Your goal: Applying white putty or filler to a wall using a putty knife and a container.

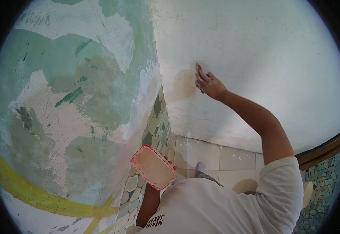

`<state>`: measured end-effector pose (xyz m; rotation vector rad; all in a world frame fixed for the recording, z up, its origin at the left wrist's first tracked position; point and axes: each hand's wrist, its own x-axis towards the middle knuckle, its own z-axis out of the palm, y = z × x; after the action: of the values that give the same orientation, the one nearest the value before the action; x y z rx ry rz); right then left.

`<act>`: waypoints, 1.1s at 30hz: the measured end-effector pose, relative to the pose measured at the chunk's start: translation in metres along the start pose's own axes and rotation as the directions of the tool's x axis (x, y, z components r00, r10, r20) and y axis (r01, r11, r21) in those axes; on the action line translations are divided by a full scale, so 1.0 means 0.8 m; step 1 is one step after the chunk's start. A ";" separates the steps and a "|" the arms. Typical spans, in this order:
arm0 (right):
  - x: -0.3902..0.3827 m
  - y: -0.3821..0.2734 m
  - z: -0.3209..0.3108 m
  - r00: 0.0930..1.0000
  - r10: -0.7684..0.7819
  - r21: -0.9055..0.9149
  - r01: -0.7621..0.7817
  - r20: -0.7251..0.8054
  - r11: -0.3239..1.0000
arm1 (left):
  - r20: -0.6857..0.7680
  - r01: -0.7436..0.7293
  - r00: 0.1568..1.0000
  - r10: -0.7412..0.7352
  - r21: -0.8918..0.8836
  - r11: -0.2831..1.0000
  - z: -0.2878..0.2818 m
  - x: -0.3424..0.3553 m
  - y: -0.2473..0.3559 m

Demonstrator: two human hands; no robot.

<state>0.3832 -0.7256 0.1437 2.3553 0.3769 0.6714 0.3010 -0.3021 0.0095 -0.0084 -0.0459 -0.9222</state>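
A shallow rectangular tub with a red, smeared rim is held up by my left hand. Its fingers wrap round the far right side, and pale, whitish stuff covers the tub's inside. My right arm reaches out to the white wall. Against that wall my right hand is closed, with pale smears on the fingers. What it grips, if anything, is hidden behind the fingers. A damp-looking beige patch or shadow shows just left of the hand.
On the left, a green wall with bare, scraped patches meets the white wall at a corner. Below runs a strip of pebble tiles beside a pale tiled floor. A brown wooden edge borders the right, near more pebble tiles.
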 end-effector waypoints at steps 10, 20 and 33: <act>-0.114 0.010 0.036 0.993 0.104 -0.155 -0.093 0.060 0.984 | -0.028 0.001 1.000 -0.001 -0.017 1.000 0.009 -0.024 0.009; 0.009 -0.007 -0.002 0.994 0.092 0.027 -0.091 -0.051 0.996 | -0.043 0.009 0.999 -0.009 -0.006 1.000 0.032 -0.020 0.013; -0.114 -0.068 0.033 0.895 0.340 0.085 -0.378 0.289 0.922 | -0.140 -0.008 0.990 0.022 0.100 0.995 0.009 -0.018 0.015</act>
<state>0.3172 -0.7375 0.0572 2.6367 -0.1457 0.4883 0.3016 -0.2835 0.0160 0.1481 0.0395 -0.9024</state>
